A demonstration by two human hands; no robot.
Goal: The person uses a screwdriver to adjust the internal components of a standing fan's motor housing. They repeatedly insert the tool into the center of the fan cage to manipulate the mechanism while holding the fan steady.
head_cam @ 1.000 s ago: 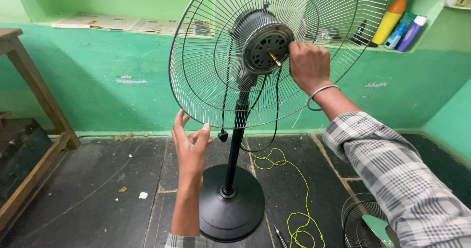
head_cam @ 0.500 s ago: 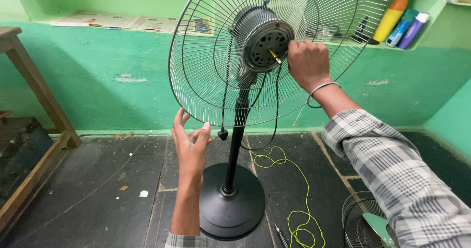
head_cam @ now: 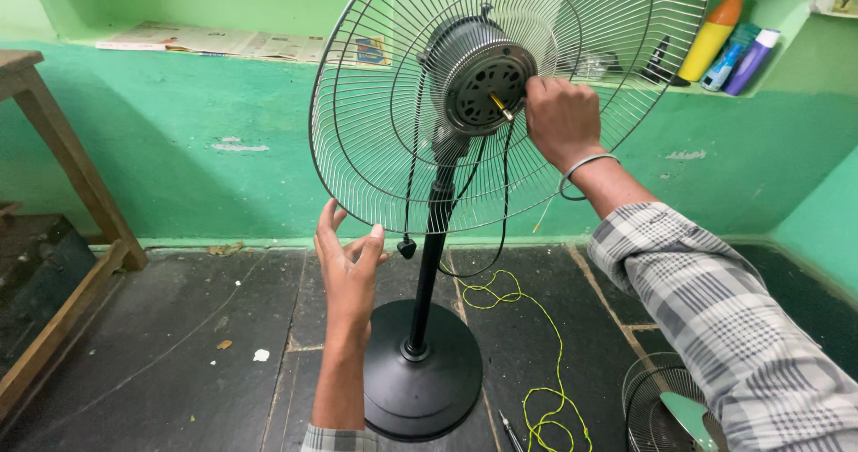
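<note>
I have my right hand (head_cam: 559, 117) up at the face of the fan motor (head_cam: 483, 77), its fingers curled together close around something small that I cannot make out; whether they actually pinch a part I cannot tell. The short brass-coloured shaft (head_cam: 500, 106) pokes out of the motor's front just to the left of those fingers, touching or nearly touching them, and its long axis points out of the motor toward me and slightly down to the right. My left hand (head_cam: 349, 260) sits well below and to the left, palm open, fingers spread apart, the fingertips resting against the lower rim of the rear wire guard (head_cam: 357, 162), holding nothing. So the right hand is by far the nearer one to the shaft, and the left only steadies the cage from underneath. The guard stands upright on a black pole (head_cam: 429, 273) that runs straight down, below the right fingers, to a round black base (head_cam: 420, 380) on the dark floor. A thin yellow cord (head_cam: 545, 354) trails across the floor to the right of the base, and a second grille (head_cam: 666, 403) lies low at the right beside my sleeve.
</note>
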